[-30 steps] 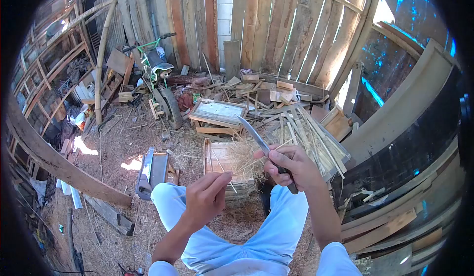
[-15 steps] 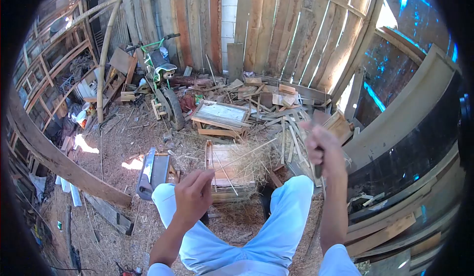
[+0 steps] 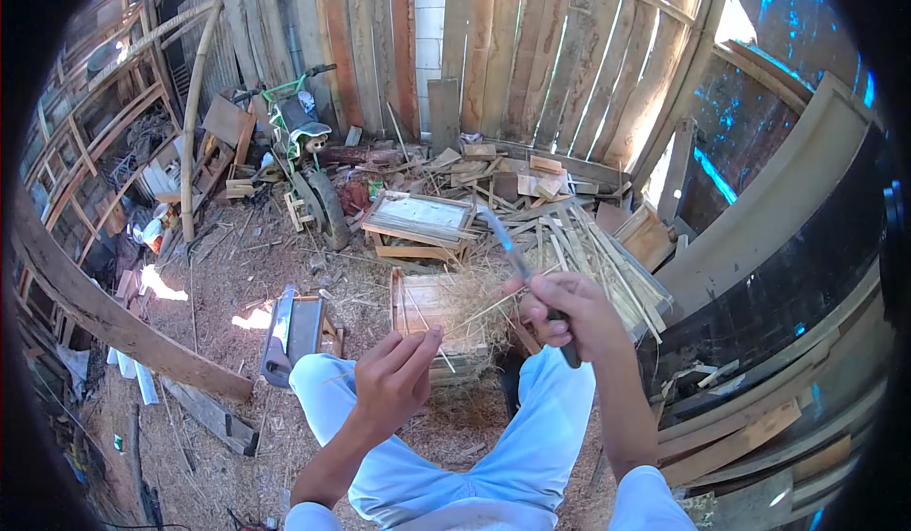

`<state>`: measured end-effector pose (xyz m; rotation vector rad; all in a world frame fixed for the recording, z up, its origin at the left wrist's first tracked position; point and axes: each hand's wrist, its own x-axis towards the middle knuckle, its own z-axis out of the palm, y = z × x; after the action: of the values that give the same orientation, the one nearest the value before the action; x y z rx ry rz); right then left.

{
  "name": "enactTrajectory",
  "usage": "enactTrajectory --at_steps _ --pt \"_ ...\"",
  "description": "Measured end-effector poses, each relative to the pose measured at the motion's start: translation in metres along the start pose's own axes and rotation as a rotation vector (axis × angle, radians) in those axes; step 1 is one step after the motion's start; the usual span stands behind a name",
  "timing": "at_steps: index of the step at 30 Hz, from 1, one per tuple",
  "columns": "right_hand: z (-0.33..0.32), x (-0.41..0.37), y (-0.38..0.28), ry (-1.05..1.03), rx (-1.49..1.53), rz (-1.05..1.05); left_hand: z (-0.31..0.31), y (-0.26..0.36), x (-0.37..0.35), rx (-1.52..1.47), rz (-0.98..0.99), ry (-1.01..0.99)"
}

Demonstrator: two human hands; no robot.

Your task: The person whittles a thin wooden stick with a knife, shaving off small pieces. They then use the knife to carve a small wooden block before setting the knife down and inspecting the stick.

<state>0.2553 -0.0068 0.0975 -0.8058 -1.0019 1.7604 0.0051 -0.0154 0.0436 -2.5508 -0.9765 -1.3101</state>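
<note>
In my right hand is a knife, its dark handle in my closed fingers and its blade pointing up and to the left. My left hand pinches a thin wooden stick, which slants up to the right toward the knife; its other end shows left of my wrist. Under the hands, between my knees, stands a wooden box-like piece. Thin loose sticks and a heap of fine shavings lie on it.
A handsaw lies on a small stand by my left knee. Ahead are a framed panel, a small motorbike and scrap wood. Split strips lie right, near leaning boards. A curved beam crosses the left.
My right hand has swung left and down, bringing the knife near the stick. My left hand has moved slightly right. The view has shifted a little.
</note>
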Motion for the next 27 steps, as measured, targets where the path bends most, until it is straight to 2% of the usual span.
enactTrajectory --at_steps 8,10,12,14,15,17,20,27 --pt "-0.025 0.0 -0.007 0.059 -0.092 -0.036 -0.001 -0.005 -0.007 -0.001 -0.044 0.007" --pt "-0.05 0.001 -0.021 0.438 -0.061 -0.267 -0.005 -0.013 -0.012 0.023 -0.071 0.039" --pt "-0.053 -0.001 -0.022 0.388 -0.105 -0.283 -0.009 -0.022 -0.019 -0.006 -0.225 0.04" --pt "-0.045 -0.007 -0.014 0.275 -0.162 -0.272 -0.002 -0.019 -0.017 -0.049 -0.262 0.05" --pt "-0.033 -0.008 -0.009 0.282 -0.166 -0.277 0.002 -0.017 -0.014 -0.091 -0.293 0.053" --pt "-0.015 -0.006 0.001 0.043 -0.226 -0.215 0.004 -0.007 -0.005 -0.151 -0.32 0.019" --pt "-0.001 0.003 0.019 -0.06 -0.206 -0.216 0.002 0.002 0.002 -0.259 -0.346 -0.05" --pt "-0.02 -0.003 0.001 -0.075 -0.248 -0.151 -0.01 0.004 -0.002 -0.463 -0.43 -0.138"
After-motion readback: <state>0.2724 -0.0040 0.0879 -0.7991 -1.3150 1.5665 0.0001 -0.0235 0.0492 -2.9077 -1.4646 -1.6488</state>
